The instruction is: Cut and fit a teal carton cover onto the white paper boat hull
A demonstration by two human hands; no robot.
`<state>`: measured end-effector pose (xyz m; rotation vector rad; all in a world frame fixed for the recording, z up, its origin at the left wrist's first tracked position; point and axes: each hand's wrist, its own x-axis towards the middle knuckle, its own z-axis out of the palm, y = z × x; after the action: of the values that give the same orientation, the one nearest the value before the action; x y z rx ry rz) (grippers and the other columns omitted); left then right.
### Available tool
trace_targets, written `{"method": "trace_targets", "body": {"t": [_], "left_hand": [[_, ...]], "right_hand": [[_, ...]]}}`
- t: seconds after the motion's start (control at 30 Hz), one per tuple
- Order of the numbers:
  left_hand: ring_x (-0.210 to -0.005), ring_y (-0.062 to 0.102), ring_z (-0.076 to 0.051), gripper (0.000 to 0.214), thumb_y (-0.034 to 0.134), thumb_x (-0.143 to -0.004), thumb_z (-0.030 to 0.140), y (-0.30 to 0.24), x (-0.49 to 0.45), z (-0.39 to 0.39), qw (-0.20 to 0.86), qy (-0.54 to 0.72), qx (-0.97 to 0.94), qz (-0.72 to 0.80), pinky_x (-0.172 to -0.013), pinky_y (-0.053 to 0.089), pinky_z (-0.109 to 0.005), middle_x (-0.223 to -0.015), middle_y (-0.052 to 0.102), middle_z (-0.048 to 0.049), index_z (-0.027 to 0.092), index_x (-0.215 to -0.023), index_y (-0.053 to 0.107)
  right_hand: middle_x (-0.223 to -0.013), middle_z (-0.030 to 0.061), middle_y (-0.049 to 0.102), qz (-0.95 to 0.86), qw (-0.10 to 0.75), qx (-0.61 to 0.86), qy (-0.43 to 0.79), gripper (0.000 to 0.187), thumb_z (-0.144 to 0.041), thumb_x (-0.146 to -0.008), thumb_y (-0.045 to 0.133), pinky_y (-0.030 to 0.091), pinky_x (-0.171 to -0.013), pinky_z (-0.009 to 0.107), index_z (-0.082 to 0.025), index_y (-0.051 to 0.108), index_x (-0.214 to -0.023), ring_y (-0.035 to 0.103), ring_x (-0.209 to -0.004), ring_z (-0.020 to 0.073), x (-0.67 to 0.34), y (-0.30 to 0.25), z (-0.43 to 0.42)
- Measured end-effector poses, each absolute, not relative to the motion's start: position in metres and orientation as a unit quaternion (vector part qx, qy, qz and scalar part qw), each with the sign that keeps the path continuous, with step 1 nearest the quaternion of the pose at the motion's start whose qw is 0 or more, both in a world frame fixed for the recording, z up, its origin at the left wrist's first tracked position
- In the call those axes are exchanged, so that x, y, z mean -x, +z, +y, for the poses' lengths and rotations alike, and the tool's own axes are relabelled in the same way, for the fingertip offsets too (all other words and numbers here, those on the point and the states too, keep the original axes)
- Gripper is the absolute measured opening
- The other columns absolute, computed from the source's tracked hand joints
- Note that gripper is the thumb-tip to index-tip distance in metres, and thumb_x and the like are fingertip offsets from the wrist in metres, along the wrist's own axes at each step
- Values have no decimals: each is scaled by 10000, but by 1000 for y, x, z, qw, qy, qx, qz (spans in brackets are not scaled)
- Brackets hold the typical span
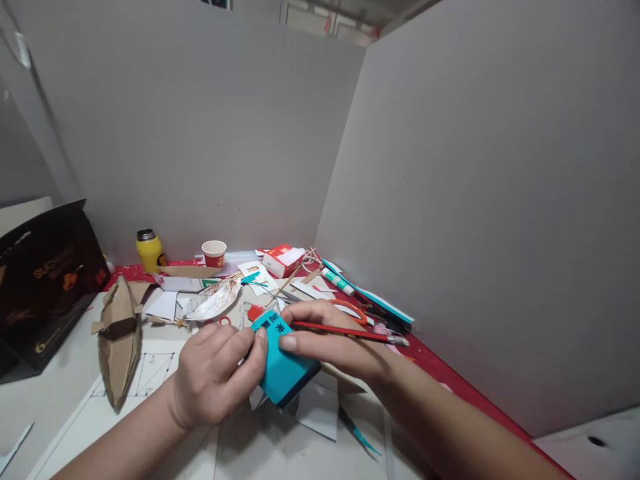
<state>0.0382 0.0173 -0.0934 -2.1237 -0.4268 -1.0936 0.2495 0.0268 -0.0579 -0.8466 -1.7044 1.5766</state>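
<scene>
A turquoise cardboard piece (286, 370) with black printed characters is held tilted above the table, its lower edge dark. My left hand (215, 373) grips its left side, thumb pressed on the face and fingers curled. From the right, my right hand (325, 337) holds the same piece between thumb and fingers. A red pencil (357, 331) also rests in my right hand, its eraser end pointing right. Behind my fingers lie scissors with orange handles (350, 309), partly hidden. Under the piece are a white paper scrap (319, 410) and a thin turquoise offcut (359, 432).
A cardboard boat (120, 353) lies on the left, near a black box (50, 287). Farther back stand a yellow bottle (150, 252), a paper cup (214, 254) and a red-and-white box (283, 260). A glue stick (338, 280) lies by the right partition (475, 220).
</scene>
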Motion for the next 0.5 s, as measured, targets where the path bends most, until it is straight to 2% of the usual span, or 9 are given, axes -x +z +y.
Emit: {"method": "trace_targets", "body": {"t": [0.07, 0.23, 0.37, 0.5], "left_hand": [[-605, 602, -192, 212, 478, -875, 107, -88, -37, 15, 349, -428, 818, -161, -529, 418, -310, -763, 697, -114, 95, -997, 652], [-648, 597, -195, 223, 469, -895, 139, -82, -34, 12, 321, -438, 821, -174, -543, 447, -314, -790, 679, -102, 126, -1039, 639], [-676, 577, -194, 245, 565, -841, 104, -84, -36, 12, 268, -480, 804, -227, -551, 451, -321, -839, 627, -95, 144, -1072, 637], [-837, 598, -208, 337, 596, -804, 33, -81, -43, 10, 168, -507, 803, -264, -678, 513, -344, -990, 588, -100, 178, -1104, 647]], "right_hand": [[-700, -21, 579, -621, 338, 302, 639, 274, -394, -707, 777, 416, -587, 211, -160, 680, -811, 497, -614, 90, -247, -57, 22], [-730, -18, 602, -614, 365, 293, 635, 233, -352, -722, 791, 413, -607, 198, -164, 697, -822, 513, -638, 82, -247, -56, 18], [-708, -20, 593, -601, 376, 305, 636, 269, -395, -725, 793, 445, -627, 232, -184, 696, -861, 520, -623, 92, -247, -67, 23], [-658, -32, 578, -580, 406, 287, 645, 245, -378, -729, 784, 465, -611, 237, -192, 693, -859, 519, -589, 91, -244, -71, 25]]}}
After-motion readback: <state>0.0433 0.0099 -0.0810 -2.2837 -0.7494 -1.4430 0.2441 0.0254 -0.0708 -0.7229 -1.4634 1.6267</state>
